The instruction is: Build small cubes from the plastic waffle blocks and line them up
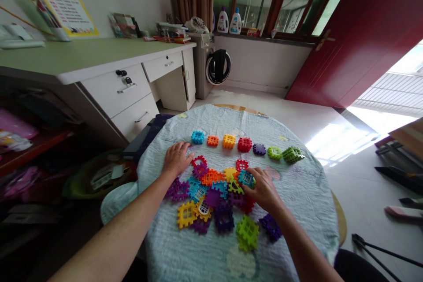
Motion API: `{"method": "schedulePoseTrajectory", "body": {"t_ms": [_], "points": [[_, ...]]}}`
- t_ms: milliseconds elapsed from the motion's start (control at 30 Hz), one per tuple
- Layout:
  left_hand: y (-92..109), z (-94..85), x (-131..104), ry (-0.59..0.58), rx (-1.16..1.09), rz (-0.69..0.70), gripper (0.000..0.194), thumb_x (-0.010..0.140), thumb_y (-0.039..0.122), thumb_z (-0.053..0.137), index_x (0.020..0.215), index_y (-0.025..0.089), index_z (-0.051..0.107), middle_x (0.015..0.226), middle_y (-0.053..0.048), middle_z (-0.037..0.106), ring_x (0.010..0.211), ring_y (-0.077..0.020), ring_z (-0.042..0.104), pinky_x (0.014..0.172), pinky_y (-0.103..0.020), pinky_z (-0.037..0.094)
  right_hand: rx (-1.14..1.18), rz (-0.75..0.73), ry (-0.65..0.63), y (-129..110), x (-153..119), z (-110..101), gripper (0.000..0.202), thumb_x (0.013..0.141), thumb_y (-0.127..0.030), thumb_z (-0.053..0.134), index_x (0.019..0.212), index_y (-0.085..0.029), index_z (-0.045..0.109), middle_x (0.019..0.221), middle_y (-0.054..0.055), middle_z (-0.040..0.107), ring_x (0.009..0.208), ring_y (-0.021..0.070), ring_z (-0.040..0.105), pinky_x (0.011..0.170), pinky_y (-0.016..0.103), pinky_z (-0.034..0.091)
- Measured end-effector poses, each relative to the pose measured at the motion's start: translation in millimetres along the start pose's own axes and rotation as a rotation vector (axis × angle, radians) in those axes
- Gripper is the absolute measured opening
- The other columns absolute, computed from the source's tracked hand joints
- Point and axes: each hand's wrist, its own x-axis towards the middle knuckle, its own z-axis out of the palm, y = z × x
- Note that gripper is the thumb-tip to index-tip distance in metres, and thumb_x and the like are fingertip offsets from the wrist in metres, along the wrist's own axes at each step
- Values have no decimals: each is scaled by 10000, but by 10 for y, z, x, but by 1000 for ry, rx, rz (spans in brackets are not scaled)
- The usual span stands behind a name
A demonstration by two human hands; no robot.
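Note:
My left hand [177,158] lies on the cloth with fingers stretched out, just below a blue stack of toy building tiles [197,137] and left of a red tile [199,161]. Thumb and fingers of my right hand [264,187] close on a light-blue building tile [246,178] at the right side of a loose pile. In that pile lie orange [211,178], purple [213,198], yellow [187,214] and green [247,232] notched tiles. A row beyond it holds an orange stack [213,141], a yellow one [228,141], red [244,144], purple [259,149] and green ones [293,154].
A pale-blue cloth [238,260] covers the round table. Behind stand a desk [109,55] with drawers and a washing machine [203,64] with its door ajar. On the right are a red door [346,31] and a black metal stand [366,244] on the floor.

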Motion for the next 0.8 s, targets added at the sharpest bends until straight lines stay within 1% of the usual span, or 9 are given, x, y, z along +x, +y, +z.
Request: {"method": "schedulePoseTrajectory", "body": {"t_ms": [200,367,533,667,800], "points": [[17,-32,-10,-4,-4,-2,380,877,412,491,1197,221,565,1225,-88,590,1170,-272,510,999,-412,382,-8,26,4,29,27,75,504,713,-292,674,1199,-180,598,1060,93,637,993,270,523,885,388,421],[24,-40,-18,3,-17,-11,388,874,406,500,1211,226,565,1259,-88,578,1197,-274,494,1011,-413,371,25,29,33,48,42,127,489,700,-291,676,1174,-196,601,1033,86,631,975,267,526,871,393,427],[20,-32,-17,1,-24,-23,389,874,408,510,1215,230,565,1273,-89,574,1211,-276,486,1025,-417,363,66,32,42,32,48,149,465,706,-265,654,1165,-205,601,1063,88,635,994,264,538,888,395,432],[12,-19,-24,4,-40,-24,382,872,407,519,1210,237,568,1278,-81,569,1221,-268,479,1032,-403,357,66,33,51,-1,56,88,450,707,-277,649,1146,-183,608,1048,95,643,1001,272,543,888,405,435],[-1,2,-33,20,-50,-31,397,867,408,531,1223,237,565,1292,-90,559,1241,-275,463,1041,-412,347,88,-30,107,-137,143,-76,469,718,-305,651,1170,-199,587,1071,84,641,1002,266,538,892,403,431]]}}
